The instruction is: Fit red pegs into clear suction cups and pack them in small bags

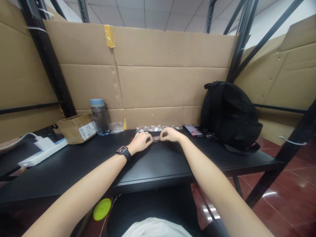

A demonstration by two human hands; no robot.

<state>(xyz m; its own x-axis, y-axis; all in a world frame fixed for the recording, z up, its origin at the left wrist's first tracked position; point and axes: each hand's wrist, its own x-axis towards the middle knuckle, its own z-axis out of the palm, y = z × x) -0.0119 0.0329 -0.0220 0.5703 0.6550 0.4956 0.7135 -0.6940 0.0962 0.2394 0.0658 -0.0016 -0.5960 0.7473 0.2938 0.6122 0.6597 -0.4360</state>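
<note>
Both my hands rest far out on the black table (158, 164), close together. My left hand (141, 141), with a dark watch on the wrist, and my right hand (170, 134) each pinch one end of a small clear packet (156, 139) that lies between them on the table. Just behind the hands, a row of several similar small clear packets with red bits (158, 128) lies along the foot of the cardboard wall. What is inside the packets is too small to make out.
A black backpack (229, 115) stands at the right rear with a phone (194, 130) beside it. At the left rear are a water bottle with a blue lid (100, 117), a cardboard box (77, 127) and a white power strip (41, 152). Cardboard walls enclose the table.
</note>
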